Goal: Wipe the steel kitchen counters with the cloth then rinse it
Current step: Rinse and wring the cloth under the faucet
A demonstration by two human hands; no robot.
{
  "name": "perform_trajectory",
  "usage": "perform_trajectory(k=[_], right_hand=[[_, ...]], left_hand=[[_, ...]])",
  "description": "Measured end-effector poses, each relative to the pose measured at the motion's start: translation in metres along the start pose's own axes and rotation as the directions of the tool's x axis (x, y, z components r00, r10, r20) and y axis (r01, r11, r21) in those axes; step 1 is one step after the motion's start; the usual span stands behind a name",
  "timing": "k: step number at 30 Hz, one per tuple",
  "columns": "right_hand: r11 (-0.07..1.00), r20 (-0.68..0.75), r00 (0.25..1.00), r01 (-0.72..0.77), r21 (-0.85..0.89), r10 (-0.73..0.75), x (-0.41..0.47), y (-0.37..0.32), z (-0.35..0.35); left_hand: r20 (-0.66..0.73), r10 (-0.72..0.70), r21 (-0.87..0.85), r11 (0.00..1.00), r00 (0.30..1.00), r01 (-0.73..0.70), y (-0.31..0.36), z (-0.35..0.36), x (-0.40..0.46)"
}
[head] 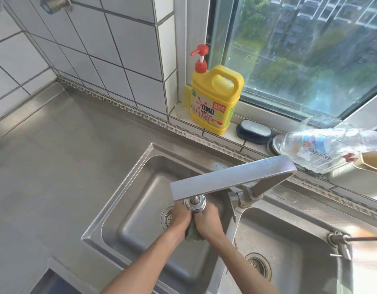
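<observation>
Both my hands are down in the left sink basin [128,211], under the spout of the flat steel faucet [230,177]. My left hand [180,217] and my right hand [207,221] grip a green cloth [193,233] bunched between them. Only a small wad of the cloth shows below my palms. The faucet's round nozzle [195,203] hangs right above my knuckles. Whether water is running I cannot tell. The steel counter [56,158] stretches to the left of the sink.
A yellow detergent jug [215,98] with a red pump stands on the window sill, a scrub brush [254,129] beside it. A clear plastic bottle [325,145] lies on dishes at the right. The right basin [289,240] adjoins; a tiled wall is behind.
</observation>
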State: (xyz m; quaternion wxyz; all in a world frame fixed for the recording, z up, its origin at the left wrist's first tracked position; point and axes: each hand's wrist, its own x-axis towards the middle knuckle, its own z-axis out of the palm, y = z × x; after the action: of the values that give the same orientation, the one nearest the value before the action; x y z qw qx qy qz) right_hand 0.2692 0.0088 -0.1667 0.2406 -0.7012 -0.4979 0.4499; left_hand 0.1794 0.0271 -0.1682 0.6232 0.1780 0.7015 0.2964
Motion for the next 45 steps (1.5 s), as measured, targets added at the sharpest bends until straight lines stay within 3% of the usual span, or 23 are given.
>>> perform_trajectory(k=[2,4,7,9,11,14,17,20,22,25,27,30,35,39,41,45], right_hand=[[0.997,-0.073,0.995,-0.064,0.032,0.066,0.014,-0.002,-0.006],[0.991,-0.131,0.983,-0.124,0.042,0.128,0.021,-0.002,-0.010],[0.995,-0.030,0.998,-0.050,0.086,0.053,0.012,0.003,-0.007],[0.995,0.050,0.999,0.010,0.102,-0.015,0.006,0.005,-0.009],[0.993,0.101,0.992,0.065,0.096,-0.074,0.007,0.006,-0.015],[0.996,0.148,0.986,0.061,0.068,-0.071,0.014,0.008,-0.026],[0.997,0.075,0.997,0.002,0.080,-0.008,0.012,0.014,-0.036],[0.965,0.026,0.995,-0.098,0.242,0.095,0.003,0.019,-0.036],[0.902,0.039,0.976,-0.215,0.375,0.216,-0.004,0.019,-0.030],[0.685,0.239,0.893,-0.447,0.575,0.382,-0.012,0.026,-0.021],[0.528,0.394,0.835,-0.548,0.649,0.384,-0.016,0.034,-0.013],[0.468,0.444,0.821,-0.570,0.675,0.358,-0.021,0.033,-0.004],[0.579,0.387,0.878,-0.476,0.662,0.281,-0.019,0.030,-0.006],[0.743,0.201,0.936,-0.351,0.570,0.288,-0.019,0.034,-0.013],[0.836,0.093,0.961,-0.274,0.475,0.262,-0.019,0.033,-0.013],[0.904,-0.062,0.976,-0.169,0.394,0.209,-0.008,0.025,-0.017]], left_hand=[[0.120,-0.021,0.094,0.996,0.993,0.010,-0.008,0.004,-0.008],[0.167,0.043,0.225,0.971,0.985,-0.081,-0.011,0.003,-0.008],[0.219,0.179,0.347,0.904,0.959,-0.248,0.003,-0.014,0.004],[0.375,0.247,0.331,0.865,0.893,-0.378,0.013,-0.026,0.010],[0.521,0.198,0.378,0.819,0.830,-0.433,0.016,-0.033,0.014],[0.598,0.086,0.506,0.730,0.797,-0.459,0.018,-0.040,0.020],[0.631,0.139,0.473,0.711,0.763,-0.520,0.020,-0.043,0.020],[0.617,0.153,0.474,0.710,0.772,-0.520,0.023,-0.038,0.014],[0.586,0.199,0.374,0.793,0.786,-0.480,0.021,-0.038,0.012],[0.451,0.147,0.201,0.944,0.880,-0.261,0.017,-0.042,0.013],[0.448,0.068,0.144,0.979,0.892,-0.147,0.016,-0.043,0.012],[0.429,0.049,0.143,0.982,0.902,-0.121,0.015,-0.043,0.008],[0.380,0.199,0.225,0.927,0.903,-0.299,0.017,-0.052,0.004],[0.381,0.278,0.363,0.832,0.882,-0.419,0.010,-0.062,0.014],[0.375,0.292,0.368,0.824,0.880,-0.431,0.001,-0.063,0.020],[0.282,0.258,0.297,0.892,0.924,-0.340,0.004,-0.055,0.020]])
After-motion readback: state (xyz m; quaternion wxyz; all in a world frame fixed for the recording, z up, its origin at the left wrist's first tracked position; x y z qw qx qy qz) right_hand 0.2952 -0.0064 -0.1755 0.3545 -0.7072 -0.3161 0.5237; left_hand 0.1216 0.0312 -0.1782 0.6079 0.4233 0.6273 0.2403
